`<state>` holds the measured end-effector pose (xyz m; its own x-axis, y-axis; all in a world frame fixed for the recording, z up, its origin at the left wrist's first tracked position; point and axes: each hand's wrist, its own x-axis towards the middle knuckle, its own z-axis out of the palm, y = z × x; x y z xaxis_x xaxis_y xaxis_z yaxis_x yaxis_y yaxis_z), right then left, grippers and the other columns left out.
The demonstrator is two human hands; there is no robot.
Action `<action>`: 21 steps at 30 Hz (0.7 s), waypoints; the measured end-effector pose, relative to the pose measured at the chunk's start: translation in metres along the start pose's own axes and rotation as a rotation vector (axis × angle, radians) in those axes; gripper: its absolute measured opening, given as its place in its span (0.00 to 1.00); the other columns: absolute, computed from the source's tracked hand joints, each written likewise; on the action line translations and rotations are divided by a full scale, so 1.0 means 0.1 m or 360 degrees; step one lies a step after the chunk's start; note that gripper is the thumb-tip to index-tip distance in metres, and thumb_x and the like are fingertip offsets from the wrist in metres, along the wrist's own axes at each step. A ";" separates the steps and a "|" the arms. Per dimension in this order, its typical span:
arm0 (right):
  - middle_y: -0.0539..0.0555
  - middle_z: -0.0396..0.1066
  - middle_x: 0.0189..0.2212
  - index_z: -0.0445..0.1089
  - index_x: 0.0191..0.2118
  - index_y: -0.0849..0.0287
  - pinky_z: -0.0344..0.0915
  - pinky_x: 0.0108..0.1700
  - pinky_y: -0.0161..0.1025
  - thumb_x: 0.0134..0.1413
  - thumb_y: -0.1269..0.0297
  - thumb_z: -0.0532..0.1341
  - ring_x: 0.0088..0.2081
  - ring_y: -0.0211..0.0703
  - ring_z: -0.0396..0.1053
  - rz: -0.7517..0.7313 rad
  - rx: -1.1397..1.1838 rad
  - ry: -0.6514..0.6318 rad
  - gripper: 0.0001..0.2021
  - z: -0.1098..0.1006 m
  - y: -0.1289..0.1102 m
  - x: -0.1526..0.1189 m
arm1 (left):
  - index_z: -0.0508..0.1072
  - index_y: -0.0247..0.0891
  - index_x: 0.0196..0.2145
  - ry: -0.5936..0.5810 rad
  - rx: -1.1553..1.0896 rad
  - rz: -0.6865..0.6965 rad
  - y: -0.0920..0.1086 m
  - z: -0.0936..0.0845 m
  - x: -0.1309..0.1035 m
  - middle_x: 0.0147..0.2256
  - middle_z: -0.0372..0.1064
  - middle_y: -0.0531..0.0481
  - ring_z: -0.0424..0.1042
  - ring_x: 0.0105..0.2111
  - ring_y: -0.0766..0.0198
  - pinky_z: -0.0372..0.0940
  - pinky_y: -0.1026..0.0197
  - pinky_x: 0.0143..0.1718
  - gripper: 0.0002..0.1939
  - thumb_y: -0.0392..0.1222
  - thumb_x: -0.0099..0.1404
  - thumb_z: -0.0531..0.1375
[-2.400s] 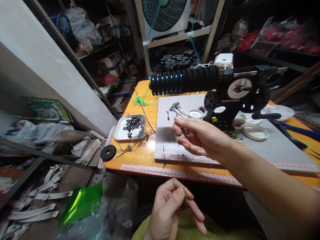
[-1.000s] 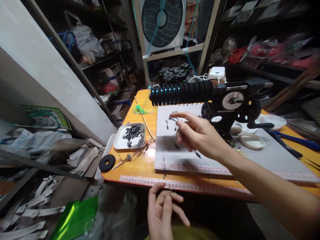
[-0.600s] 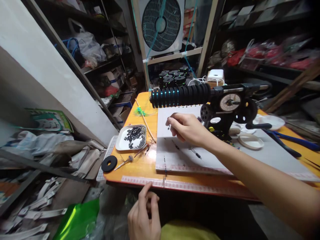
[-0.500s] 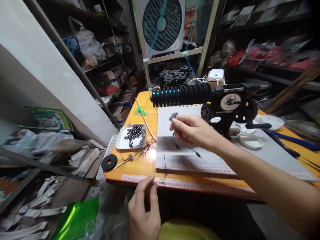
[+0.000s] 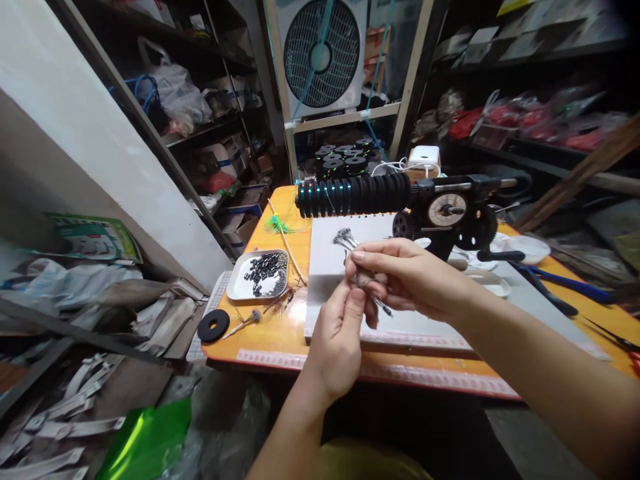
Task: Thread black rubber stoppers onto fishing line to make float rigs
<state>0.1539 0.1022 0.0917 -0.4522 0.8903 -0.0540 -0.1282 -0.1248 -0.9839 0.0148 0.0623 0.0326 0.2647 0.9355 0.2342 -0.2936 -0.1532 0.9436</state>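
Note:
My right hand, fingers closed, pinches a bundle of thin silvery wires above the white board. Their grey knobbly ends fan out at the upper left, past the fingertips, and thin dark-tipped ends stick out below the hand. My left hand is closed against the right fingers at the middle of the bundle. Whatever its fingertips grip is hidden. To the left, a white tray holds small black cylinders and tiny grey pieces.
A black machine with a row of spools and a dial stands behind the hands. A black ring and a thin stick lie on the orange table. Blue-handled pliers lie at right.
My left hand has risen from below the table edge to meet my right hand. The right hand has turned, showing more of the wire bundle. The view has shifted slightly.

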 end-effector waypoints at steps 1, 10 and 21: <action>0.45 0.62 0.13 0.70 0.30 0.63 0.41 0.11 0.25 0.57 0.58 0.63 0.10 0.25 0.49 0.0020 0.0041 0.0003 0.12 -0.01 0.03 0.00 | 0.67 0.38 0.30 -0.0027 -0.0130 -0.0079 -0.03 0.00 -0.05 0.24 0.65 0.53 0.67 0.28 0.65 0.63 0.63 0.36 0.17 0.47 0.75 0.51; 0.46 0.64 0.15 0.70 0.28 0.64 0.39 0.11 0.24 0.55 0.60 0.64 0.11 0.24 0.48 0.0106 0.0197 -0.0011 0.12 -0.02 0.13 0.03 | 0.71 0.32 0.33 -0.0179 -0.1091 -0.0619 -0.23 -0.03 -0.47 0.26 0.81 0.41 0.81 0.25 0.59 0.73 0.65 0.26 0.20 0.49 0.74 0.51; 0.47 0.65 0.15 0.71 0.29 0.64 0.40 0.12 0.25 0.57 0.60 0.63 0.11 0.24 0.49 0.0110 0.0181 -0.0020 0.11 -0.06 0.14 0.03 | 0.72 0.32 0.34 -0.0291 -0.1231 -0.0705 -0.23 -0.03 -0.56 0.28 0.82 0.40 0.82 0.28 0.58 0.74 0.64 0.29 0.18 0.47 0.75 0.50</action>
<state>0.1561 0.1054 0.0768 -0.4741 0.8725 -0.1181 -0.1953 -0.2350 -0.9522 0.0044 0.0147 -0.0024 0.6224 0.7825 -0.0169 -0.6472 0.5266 0.5512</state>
